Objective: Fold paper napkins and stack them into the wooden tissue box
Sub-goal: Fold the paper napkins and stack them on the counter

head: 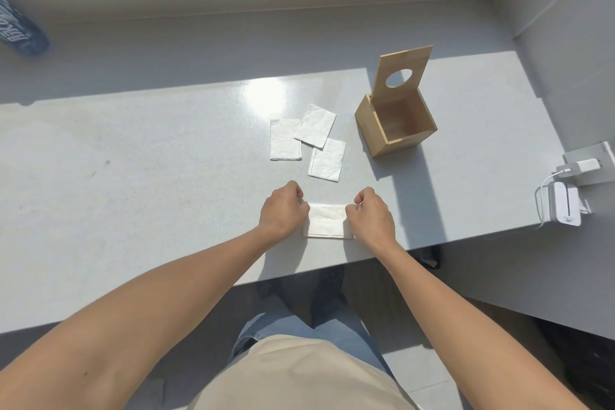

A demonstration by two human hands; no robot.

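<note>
**Desk:** What does the head view show at the near edge of the surface?

**Photographer:** A person's two bare hands close on one white napkin lying flat just inside that near edge. The left hand pinches its left end, the right hand its right end, fingers curled in tight on the paper. The napkin's long axis runs left to right, parallel with the near edge.

**Desk:** And the box?

**Photographer:** The wooden tissue box stands farther in, toward the far right of the surface, its lid raised upright at the back with the round hole showing. The inside looks empty as far as this angle shows. It lies ahead and to the right of the hands, so the right hand is the nearer one.

**Desk:** Anything between them?

**Photographer:** Three folded napkins lie loose in a cluster just beyond the hands and left of the box, two of them overlapping at a corner. Their long axes run roughly away from the near edge, crosswise to the one being held.

**Desk:** So the coming move?

**Photographer:** Likely another fold, end to end along that long axis, before anything travels forward and right to the box.
</note>
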